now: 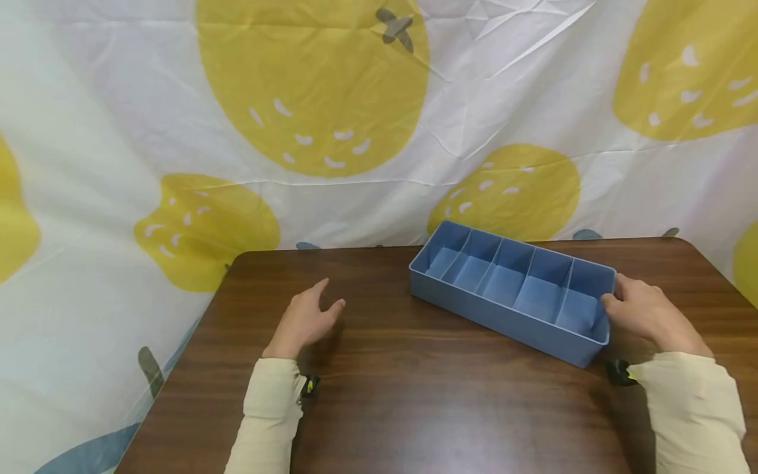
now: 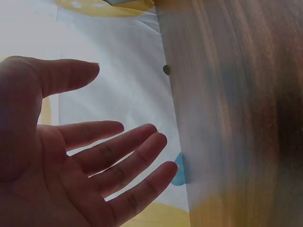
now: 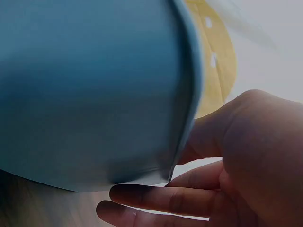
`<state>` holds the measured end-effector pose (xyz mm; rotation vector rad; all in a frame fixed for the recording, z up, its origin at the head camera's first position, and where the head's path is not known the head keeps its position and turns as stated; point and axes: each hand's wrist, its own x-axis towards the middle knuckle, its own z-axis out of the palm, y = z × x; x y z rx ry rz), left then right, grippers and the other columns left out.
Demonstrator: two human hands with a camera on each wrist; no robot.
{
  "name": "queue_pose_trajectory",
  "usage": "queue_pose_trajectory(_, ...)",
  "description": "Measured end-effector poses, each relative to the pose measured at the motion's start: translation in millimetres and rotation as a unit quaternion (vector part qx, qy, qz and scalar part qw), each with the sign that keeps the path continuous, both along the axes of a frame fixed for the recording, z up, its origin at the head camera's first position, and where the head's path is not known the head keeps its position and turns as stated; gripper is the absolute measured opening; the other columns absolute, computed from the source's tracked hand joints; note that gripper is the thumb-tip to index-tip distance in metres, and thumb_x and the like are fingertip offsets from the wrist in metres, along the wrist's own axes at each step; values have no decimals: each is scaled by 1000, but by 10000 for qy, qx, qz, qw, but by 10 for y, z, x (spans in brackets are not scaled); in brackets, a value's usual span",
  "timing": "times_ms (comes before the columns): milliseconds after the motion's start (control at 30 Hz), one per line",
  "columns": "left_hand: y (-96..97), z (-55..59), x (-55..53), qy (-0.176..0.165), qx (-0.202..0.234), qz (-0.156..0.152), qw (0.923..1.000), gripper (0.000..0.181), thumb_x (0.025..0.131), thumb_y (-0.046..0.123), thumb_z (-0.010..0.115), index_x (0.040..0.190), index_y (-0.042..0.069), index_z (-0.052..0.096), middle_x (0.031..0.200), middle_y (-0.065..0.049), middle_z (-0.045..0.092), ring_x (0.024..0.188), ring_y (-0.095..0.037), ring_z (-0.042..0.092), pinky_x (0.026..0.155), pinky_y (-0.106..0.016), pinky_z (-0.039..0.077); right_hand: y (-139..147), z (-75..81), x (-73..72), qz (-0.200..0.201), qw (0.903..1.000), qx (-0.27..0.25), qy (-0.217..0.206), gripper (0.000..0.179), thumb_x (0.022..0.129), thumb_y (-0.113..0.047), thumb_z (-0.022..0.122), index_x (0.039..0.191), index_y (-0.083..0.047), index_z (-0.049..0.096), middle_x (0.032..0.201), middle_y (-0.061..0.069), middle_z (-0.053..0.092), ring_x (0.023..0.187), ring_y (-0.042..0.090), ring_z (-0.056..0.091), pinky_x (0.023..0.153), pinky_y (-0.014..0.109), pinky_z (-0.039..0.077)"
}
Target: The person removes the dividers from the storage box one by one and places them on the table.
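A long blue plastic divided organizer tray (image 1: pixel 474 306) with several compartments lies slantwise at the right of the brown table, and I see nothing inside it. My right hand (image 1: pixel 651 313) grips its right end wall at the rim, thumb on the near side. Up close in the right wrist view, the tray (image 3: pixel 94 94) fills much of the picture, with the right hand (image 3: pixel 241 151) at its edge and fingers along its outside. Over the left part of the table, my left hand (image 1: pixel 302 322) holds nothing; its fingers (image 2: pixel 137 161) are spread and apart from the tray.
The brown wood-grain table (image 1: pixel 379 382) has rounded far corners. Behind its back edge hangs a white cloth (image 1: pixel 355 210) printed with yellow fruit. Dark wrist straps (image 1: pixel 620 372) show below the sleeves.
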<state>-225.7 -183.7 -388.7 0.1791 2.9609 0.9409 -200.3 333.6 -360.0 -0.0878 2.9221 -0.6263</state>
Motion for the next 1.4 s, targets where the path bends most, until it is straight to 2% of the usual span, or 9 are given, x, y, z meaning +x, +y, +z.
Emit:
queue_pose_trajectory(133, 21, -3, 7, 175, 8, 13, 9998, 59, 98, 33, 56, 144, -3, 45, 127, -23, 62, 117, -39, 59, 99, -53, 45, 2, -4, 4, -52, 10000, 33, -68, 59, 98, -19, 45, 138, 22, 30, 127, 48, 45, 106, 59, 53, 83, 68, 45)
queue_pose_trajectory(267, 41, -4, 11, 284, -57, -4, 9996, 53, 98, 32, 57, 137, -3, 53, 109, -18, 69, 99, -32, 66, 90, -50, 50, 6, -5, 5, -66, 9999, 31, -102, 59, 97, -18, 46, 136, 23, 31, 124, 47, 47, 102, 57, 55, 82, 67, 46)
queue_pose_trajectory(633, 92, -10, 13, 143, -31, -2, 9999, 45, 99, 32, 57, 131, 1, 60, 106, -15, 71, 95, -29, 68, 85, -48, 52, -5, -9, -7, 52, 10000, 40, -12, 64, 97, -17, 48, 140, 24, 24, 127, 48, 45, 110, 63, 50, 85, 70, 43)
queue_pose_trajectory(867, 113, -7, 24, 213, -135, 44, 9997, 42, 98, 32, 58, 127, 2, 63, 101, -12, 72, 92, -27, 68, 81, -47, 52, -121, -33, -51, 360, 9990, 7, 260, 66, 97, -15, 51, 141, 25, 22, 118, 45, 54, 104, 57, 57, 85, 67, 45)
queue_pose_trajectory(1133, 111, -34, 29, 274, -286, 119, 9991, 40, 99, 36, 56, 122, 5, 67, 102, -11, 71, 93, -27, 67, 81, -48, 52, -329, -48, -81, 662, 9971, -119, 353, 66, 97, -15, 50, 143, 23, 21, 115, 42, 58, 99, 48, 63, 84, 62, 48)
queue_pose_trajectory(1300, 124, -27, 29, 170, -187, 152, 9996, 43, 100, 41, 53, 122, 7, 67, 94, -8, 68, 82, -23, 62, 75, -43, 51, -420, -67, -88, 758, 9963, -103, 380, 68, 98, -16, 51, 144, 23, 19, 119, 43, 55, 103, 49, 62, 87, 62, 47)
queue_pose_trajectory(1400, 124, -16, 27, 107, -144, 171, 9997, 46, 101, 44, 49, 123, 7, 67, 102, -11, 70, 90, -26, 65, 81, -47, 51, -460, -79, -99, 861, 9951, -115, 469, 68, 98, -16, 53, 145, 22, 21, 120, 43, 55, 105, 51, 61, 89, 63, 45)
